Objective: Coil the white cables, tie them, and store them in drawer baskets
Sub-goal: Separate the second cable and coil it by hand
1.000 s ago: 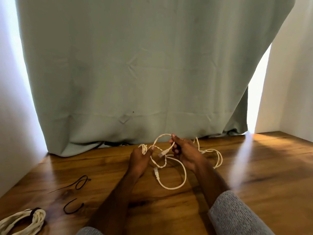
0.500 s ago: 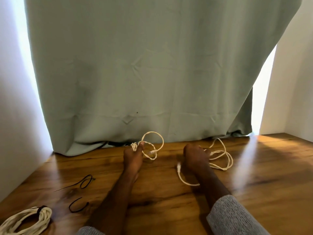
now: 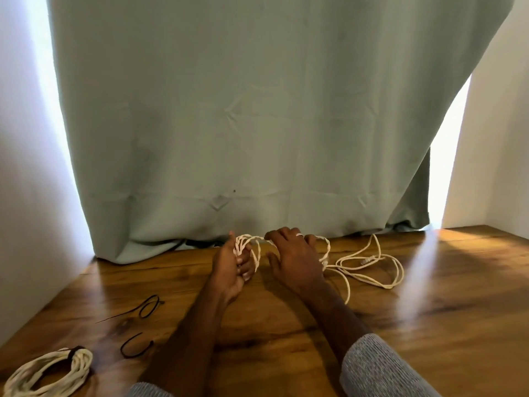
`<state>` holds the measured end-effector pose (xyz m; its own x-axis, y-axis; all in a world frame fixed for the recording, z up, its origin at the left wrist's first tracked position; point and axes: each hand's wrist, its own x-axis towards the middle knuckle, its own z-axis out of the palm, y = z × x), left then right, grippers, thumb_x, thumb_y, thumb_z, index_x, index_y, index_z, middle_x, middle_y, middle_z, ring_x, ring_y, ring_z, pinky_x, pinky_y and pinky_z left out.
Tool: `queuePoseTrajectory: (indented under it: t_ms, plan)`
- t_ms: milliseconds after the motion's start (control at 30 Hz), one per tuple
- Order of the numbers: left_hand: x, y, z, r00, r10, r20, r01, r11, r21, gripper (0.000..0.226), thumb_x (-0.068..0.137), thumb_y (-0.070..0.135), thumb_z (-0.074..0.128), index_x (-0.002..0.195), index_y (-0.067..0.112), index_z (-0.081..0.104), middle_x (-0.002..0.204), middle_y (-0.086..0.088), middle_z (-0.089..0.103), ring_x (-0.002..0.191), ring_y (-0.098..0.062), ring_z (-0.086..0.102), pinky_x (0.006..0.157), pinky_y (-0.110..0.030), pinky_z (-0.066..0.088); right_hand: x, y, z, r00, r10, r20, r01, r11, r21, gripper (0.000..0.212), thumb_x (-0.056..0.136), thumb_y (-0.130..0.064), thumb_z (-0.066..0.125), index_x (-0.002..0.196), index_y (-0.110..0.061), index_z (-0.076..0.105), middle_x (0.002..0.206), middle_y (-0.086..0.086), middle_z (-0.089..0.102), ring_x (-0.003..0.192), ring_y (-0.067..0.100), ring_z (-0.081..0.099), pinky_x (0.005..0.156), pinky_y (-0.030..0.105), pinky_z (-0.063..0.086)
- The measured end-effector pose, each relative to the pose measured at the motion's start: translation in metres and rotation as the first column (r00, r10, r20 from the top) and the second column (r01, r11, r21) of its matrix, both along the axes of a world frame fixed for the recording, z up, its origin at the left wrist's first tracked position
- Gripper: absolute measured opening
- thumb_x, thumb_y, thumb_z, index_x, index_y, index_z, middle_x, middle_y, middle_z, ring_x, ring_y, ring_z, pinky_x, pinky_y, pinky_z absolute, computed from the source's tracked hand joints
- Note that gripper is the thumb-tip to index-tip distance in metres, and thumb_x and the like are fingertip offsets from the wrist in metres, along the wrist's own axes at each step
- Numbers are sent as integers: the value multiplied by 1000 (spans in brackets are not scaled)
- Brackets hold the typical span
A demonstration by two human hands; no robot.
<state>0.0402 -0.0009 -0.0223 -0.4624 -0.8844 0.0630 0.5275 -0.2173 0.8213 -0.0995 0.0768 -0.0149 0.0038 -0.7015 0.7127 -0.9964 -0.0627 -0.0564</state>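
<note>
Green curtain (image 3: 257, 124), wooden table (image 3: 429, 325)

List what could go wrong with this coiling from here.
The loose cable lies in overlapping loops right of the right hand, so pulling it in may knot it. The loops in the left hand sit near its fingers and may slip off. The ties lie apart from both hands.

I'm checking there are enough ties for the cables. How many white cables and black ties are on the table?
White cables: 2, a loose cable being coiled in both hands and a tied coil.
Black ties lying free: 2, one and another.
Total: 4.
</note>
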Motion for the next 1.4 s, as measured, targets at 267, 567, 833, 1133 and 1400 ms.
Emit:
queuePoseTrajectory:
  t_ms: [267, 567, 833, 1133, 1400]
  plan:
    - [11, 13, 6, 860, -491, 140, 502, 863, -57, 52, 98, 49, 37, 70, 7, 54, 39, 5, 30, 28, -6, 22, 38, -20, 14, -13, -13, 3, 972, 105, 209, -115, 993, 33, 22, 105, -35, 46, 113, -20, 61, 98, 5, 71, 81, 22, 65, 68, 30, 46]
    - [21, 8, 11, 789, -588, -178, 579, 809, -104, 44, 94, 47, 48, 68, 11, 54, 37, 8, 25, 30, -8, 13, 34, -18, 19, -5, -22, 11, 378, 263, 888, -588, 809, 11, 39, 105, -41, 42, 98, -15, 71, 73, -2, 68, 56, 17, 58, 50, 27, 43]
    - [17, 3, 5, 908, -381, -177, 364, 923, -122, 54, 100, 53, 39, 63, 16, 50, 34, 6, 32, 27, -7, 27, 44, -22, 29, 3, -17, 15, 260, 303, 917, -686, 727, -45, 29, 99, -30, 64, 109, -3, 70, 69, 8, 60, 49, 11, 48, 44, 23, 33]
    - [18, 3, 9, 895, -423, -142, 394, 899, -192, 48, 97, 52, 47, 76, 9, 53, 43, 7, 31, 33, -5, 23, 43, -23, 24, 14, -12, 17, 328, 328, 886, -598, 798, -74, 24, 103, -16, 56, 111, 3, 69, 62, -7, 67, 47, -2, 57, 45, 9, 40]
    - [26, 10, 8, 940, -333, 79, 342, 926, -158, 43, 97, 45, 43, 64, 16, 47, 44, 6, 25, 32, -5, 21, 41, -23, 16, 10, -10, 18, 520, 296, 801, -556, 829, 55, 16, 104, -30, 51, 108, -27, 65, 87, 9, 71, 56, 21, 62, 48, 30, 47]
